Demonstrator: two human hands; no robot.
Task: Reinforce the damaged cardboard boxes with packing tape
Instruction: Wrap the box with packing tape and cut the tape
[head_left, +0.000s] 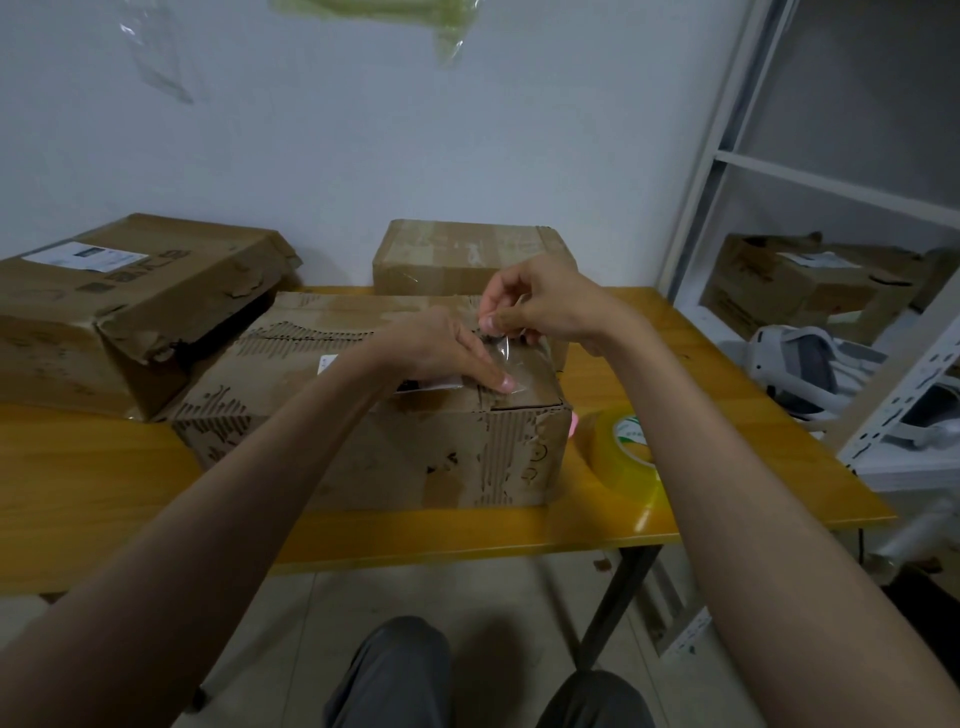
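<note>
A torn cardboard box (395, 447) with peeled corrugated patches stands on the yellow wooden table (104, 467) in front of me. My left hand (441, 353) lies flat on the box's top near its right edge, fingers straight, pressing down a strip of clear tape (511, 361). My right hand (535, 306) hovers just above and pinches the far end of that strip between thumb and fingers. A roll of clear packing tape (621, 452) lies on the table right of the box, partly hidden by my right forearm.
A crushed box (119, 306) sits at the left, a smaller taped box (457, 254) behind against the wall. A white metal shelf (810, 176) at the right holds another box (800, 286) and white headsets (810, 369). Table's front edge is near my knees.
</note>
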